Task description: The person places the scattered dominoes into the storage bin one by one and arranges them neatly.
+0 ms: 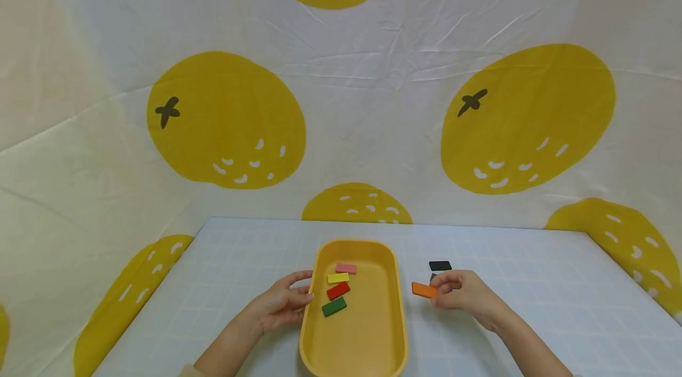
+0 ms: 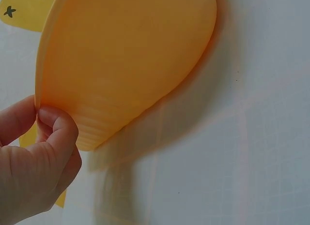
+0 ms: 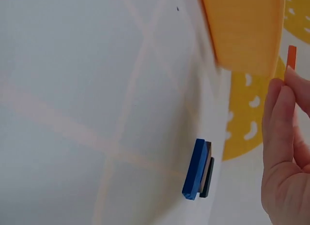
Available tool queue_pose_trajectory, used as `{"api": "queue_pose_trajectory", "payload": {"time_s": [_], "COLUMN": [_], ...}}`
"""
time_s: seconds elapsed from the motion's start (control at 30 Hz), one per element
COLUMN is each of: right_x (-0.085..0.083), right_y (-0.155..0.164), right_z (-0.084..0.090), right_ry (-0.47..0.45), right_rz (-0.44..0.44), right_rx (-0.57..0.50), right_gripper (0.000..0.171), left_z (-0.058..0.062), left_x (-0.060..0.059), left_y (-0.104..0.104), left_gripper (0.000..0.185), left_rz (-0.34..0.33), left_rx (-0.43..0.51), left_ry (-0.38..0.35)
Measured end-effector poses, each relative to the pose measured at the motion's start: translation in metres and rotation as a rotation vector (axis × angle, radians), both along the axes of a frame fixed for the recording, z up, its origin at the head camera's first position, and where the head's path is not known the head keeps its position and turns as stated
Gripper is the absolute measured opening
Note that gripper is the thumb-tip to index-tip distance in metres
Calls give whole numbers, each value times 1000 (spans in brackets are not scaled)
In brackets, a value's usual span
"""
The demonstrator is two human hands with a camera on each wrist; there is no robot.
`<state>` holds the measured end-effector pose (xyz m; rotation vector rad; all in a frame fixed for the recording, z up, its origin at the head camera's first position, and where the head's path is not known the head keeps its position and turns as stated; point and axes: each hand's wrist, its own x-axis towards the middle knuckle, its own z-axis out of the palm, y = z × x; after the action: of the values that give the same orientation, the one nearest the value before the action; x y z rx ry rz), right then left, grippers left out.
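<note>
While the left hand (image 1: 279,306) is pinching the rim of the yellow tray (image 1: 394,306) at its 9 o'clock side, the right hand (image 1: 462,294) is holding the orange block (image 1: 424,289) clamped between fingertips, just beside the tray's 3 o'clock rim. The pinch is looking shallow; the block is likely risking a slip, landing outside the tray near the black block (image 1: 440,266).

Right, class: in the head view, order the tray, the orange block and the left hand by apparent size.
1. Yellow tray, clearly largest.
2. Left hand, gripping the tray's rim.
3. Orange block, pinched by the right hand, smallest.
</note>
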<state>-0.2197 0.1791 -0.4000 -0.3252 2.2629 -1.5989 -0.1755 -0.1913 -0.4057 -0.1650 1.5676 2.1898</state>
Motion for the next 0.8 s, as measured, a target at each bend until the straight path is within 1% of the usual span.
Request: {"api": "queue_pose_trajectory", "payload": {"time_s": [0.1, 0.2, 0.5, 0.7, 0.8], "right_x": [-2, -4, -7, -14, -17], "right_y": [0, -1, -10, -22, -30], "right_z": [1, 3, 14, 23, 27], "right_ry": [-9, -6, -33, -58, -67], "right_rz": [27, 40, 56, 49, 50], "right_rx": [-67, -98, -153, -182, -197], "right_gripper": [34, 34, 31, 30, 27], "left_z": [0, -1, 0, 1, 1], "left_x": [0, 0, 2, 2, 2], "left_y": [0, 0, 0, -1, 0], "left_gripper": [60, 60, 60, 60, 60], "left_rz": [1, -1, 3, -14, -7], "left_rx": [-1, -2, 2, -6, -11], "left_ry": [-3, -7, 2, 19, 20]}}
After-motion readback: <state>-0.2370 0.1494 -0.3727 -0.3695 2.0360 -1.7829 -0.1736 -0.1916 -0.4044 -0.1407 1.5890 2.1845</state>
